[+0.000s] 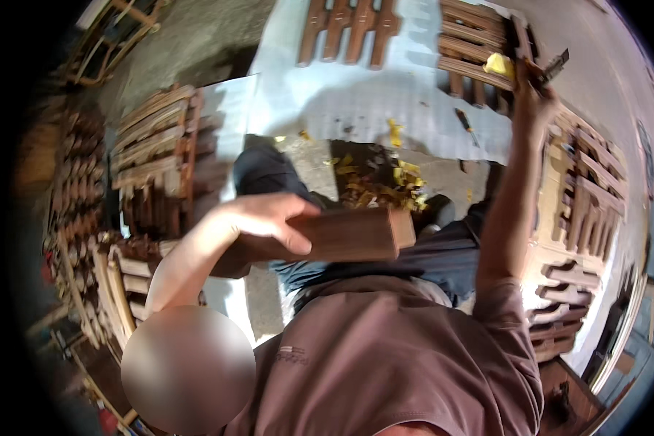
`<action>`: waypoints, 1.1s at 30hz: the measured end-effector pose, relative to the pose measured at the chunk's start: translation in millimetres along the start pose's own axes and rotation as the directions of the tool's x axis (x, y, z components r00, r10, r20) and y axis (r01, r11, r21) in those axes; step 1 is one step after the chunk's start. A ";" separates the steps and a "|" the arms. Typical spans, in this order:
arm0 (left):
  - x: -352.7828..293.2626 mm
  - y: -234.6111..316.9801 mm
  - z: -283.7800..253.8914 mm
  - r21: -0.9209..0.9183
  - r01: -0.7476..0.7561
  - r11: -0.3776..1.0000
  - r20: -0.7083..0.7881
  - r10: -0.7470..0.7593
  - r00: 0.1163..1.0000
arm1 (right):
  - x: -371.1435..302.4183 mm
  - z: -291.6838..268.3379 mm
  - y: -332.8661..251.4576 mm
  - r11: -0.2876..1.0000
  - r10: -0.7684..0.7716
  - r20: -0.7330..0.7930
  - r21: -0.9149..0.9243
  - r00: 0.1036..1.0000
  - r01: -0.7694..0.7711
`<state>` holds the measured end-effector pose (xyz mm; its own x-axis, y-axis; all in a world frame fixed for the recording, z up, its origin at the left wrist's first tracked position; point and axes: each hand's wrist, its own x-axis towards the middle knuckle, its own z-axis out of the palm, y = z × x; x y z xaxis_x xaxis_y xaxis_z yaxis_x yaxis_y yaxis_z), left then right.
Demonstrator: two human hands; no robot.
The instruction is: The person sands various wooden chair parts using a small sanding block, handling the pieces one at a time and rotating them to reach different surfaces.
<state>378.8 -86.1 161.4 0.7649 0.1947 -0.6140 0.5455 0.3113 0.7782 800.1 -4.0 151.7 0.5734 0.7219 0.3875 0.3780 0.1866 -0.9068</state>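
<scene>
A thick dark brown wooden piece (349,235) lies across my lap, with a paler stepped block at its right end. My left hand (272,219) grips it from above, thumb on the upper face and fingers partly hidden behind the far edge. My right arm is stretched out to the far right. There my right hand (534,102) is closed around a tool with a short dark flat blade (557,64); its exact kind is unclear. Beside that hand are a yellow lump (498,65) and a stack of brown wooden slats (472,43).
Several shaped wooden parts (349,33) lie on the pale sheet (320,94) ahead. A screwdriver-like tool (467,126) rests near its right side. Yellow scraps (385,185) litter the floor by my feet. Wooden stacks stand left (152,138) and right (588,189).
</scene>
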 end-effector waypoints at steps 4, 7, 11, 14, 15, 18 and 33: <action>-58.6 18.1 -58.6 -0.324 -0.412 0.851 -0.363 0.291 0.885 | -46.7 -16.5 26.7 0.941 0.221 0.459 -0.332 0.860 -0.065; -74.1 50.0 -129.7 -0.439 -0.810 0.389 -0.395 0.727 0.562 | -100.1 -26.8 96.3 0.959 0.089 0.659 -0.259 0.747 0.114; -69.0 45.7 -180.5 -0.511 -0.852 -0.113 -0.241 0.970 0.016 | -165.0 20.7 42.4 0.887 0.244 0.765 0.073 0.596 -0.457; -28.9 45.5 -187.1 -0.598 -0.755 -0.270 -0.228 0.960 -0.163 | -174.6 35.2 -17.6 0.944 0.178 0.874 -0.023 0.451 -0.329; -16.2 46.1 -183.1 -0.602 -0.738 -0.306 -0.253 0.949 -0.188 | -172.0 38.4 -36.7 0.933 0.239 0.898 -0.105 0.371 -0.345; 31.8 50.9 -171.4 -0.592 -0.719 -0.364 -0.357 0.918 -0.171 | -172.4 38.2 -44.6 0.902 -0.051 0.912 0.217 0.408 -0.373; 117.4 86.1 -135.7 -0.370 -0.803 0.467 -0.841 0.197 0.503 | -189.1 -4.7 1.1 0.428 0.384 0.829 0.230 0.406 -0.874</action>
<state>469.1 89.8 138.4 0.2041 0.9420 -0.2663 -0.4861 0.3336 0.8077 695.5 -143.5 78.2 -0.2251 0.9175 -0.3280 -0.5064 -0.3978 -0.7651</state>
